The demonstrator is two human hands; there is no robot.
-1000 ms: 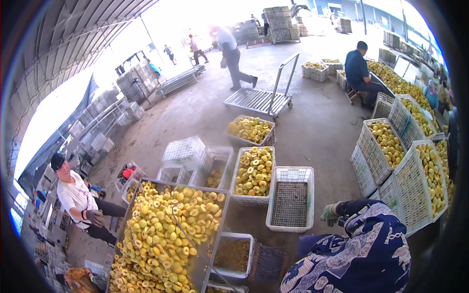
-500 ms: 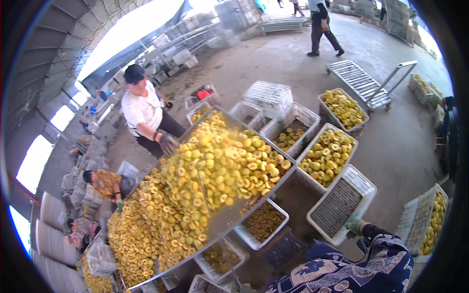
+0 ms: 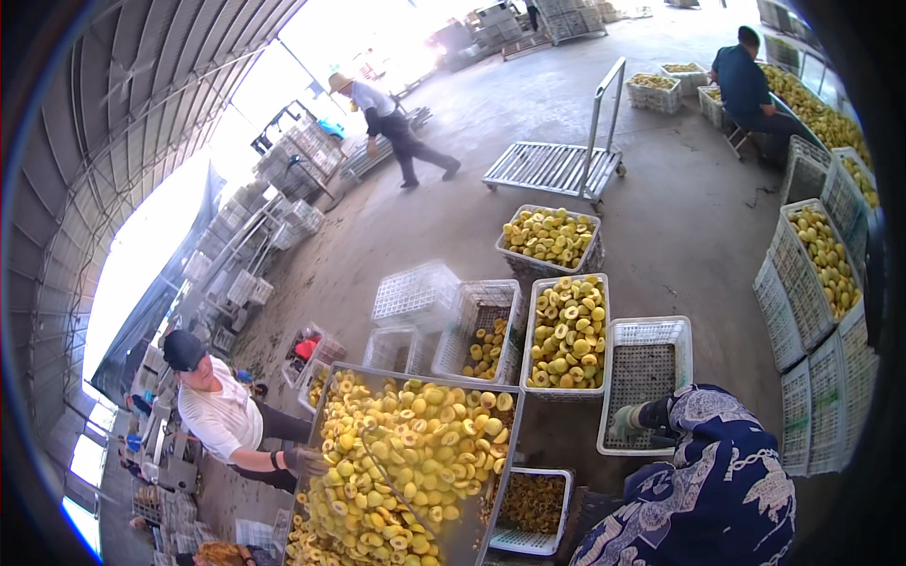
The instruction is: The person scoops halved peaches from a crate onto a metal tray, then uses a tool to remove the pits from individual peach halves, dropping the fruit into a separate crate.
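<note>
My right hand (image 3: 627, 424), in a greyish-green glove, reaches in from the right to the near left corner of a white plastic crate (image 3: 692, 377). The glove appears closed on the crate's left wall; its fingertips are hard to make out. Nothing shows inside this crate except its dark slatted bottom. Pressed against its left side stands another white crate (image 3: 530, 354), heaped with yellow-green fruit halves (image 3: 569, 325). My navy patterned sleeve (image 3: 717, 472) covers the lower right. No left hand of mine shows.
A metal sorting table (image 3: 510, 453) piled with fruit halves stands left, a co-worker (image 3: 222, 406) reaching over it. Beneath its edge is a crate of brown scraps (image 3: 533, 500). Stacked crates (image 3: 802, 340) line the right. A flat trolley (image 3: 552, 170) stands beyond; another person (image 3: 396, 123) walks behind it.
My view has swung right. My right hand has moved from the crate's right side across to its left. The crate now stands straight beside the full one. The distant person has walked on.
</note>
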